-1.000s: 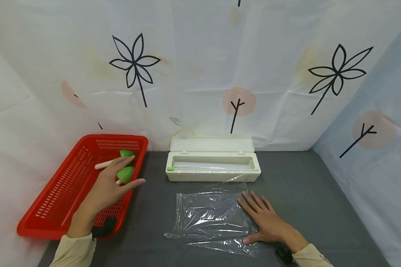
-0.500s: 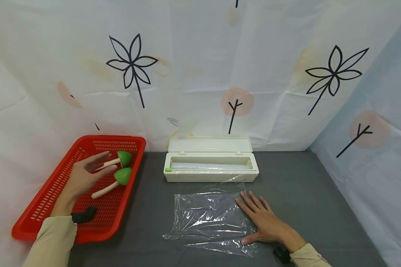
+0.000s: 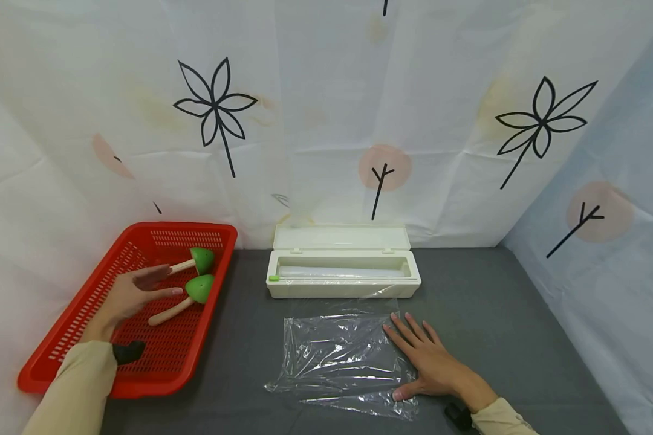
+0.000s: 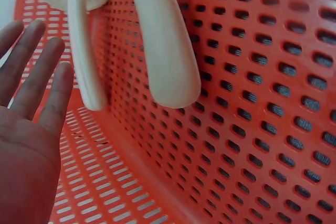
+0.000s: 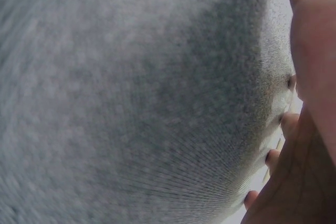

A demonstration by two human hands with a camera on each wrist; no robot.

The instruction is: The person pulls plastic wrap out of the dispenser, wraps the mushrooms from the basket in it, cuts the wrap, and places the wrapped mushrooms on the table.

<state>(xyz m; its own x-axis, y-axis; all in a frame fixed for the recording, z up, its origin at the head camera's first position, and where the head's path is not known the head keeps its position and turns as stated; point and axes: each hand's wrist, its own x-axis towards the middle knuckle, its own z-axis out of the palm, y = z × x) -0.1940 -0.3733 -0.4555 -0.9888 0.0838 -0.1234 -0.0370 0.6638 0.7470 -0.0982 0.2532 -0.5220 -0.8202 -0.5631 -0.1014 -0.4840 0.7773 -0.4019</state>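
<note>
Inside the red plastic basket (image 3: pixel 158 371) lie two mushrooms with green caps and pale stems, one upper mushroom (image 3: pixel 202 260) and one lower mushroom (image 3: pixel 199 289). My left hand (image 3: pixel 125 299) hovers in the basket just left of them, its fingers extended and holding nothing. In the left wrist view both pale mushroom stems (image 4: pixel 165 51) lie beyond the spread fingers, apart from them. My right hand (image 3: pixel 432 362) rests flat with fingers spread on the right edge of a sheet of cling film (image 3: pixel 337 356), which lies wrinkled on the dark table.
Behind the film stands a cream cling film box (image 3: pixel 343 290), lid raised, a white roll (image 3: pixel 343 272) inside and a green slider (image 3: pixel 274 278) at its left end. The film reaches up to its front. A patterned white cloth (image 3: pixel 315 121) hangs behind the table.
My left hand has drawn back leftward from over the mushrooms, uncovering both, and has sunk slightly within the basket. The right hand stays on the film. The head view has shifted a little.
</note>
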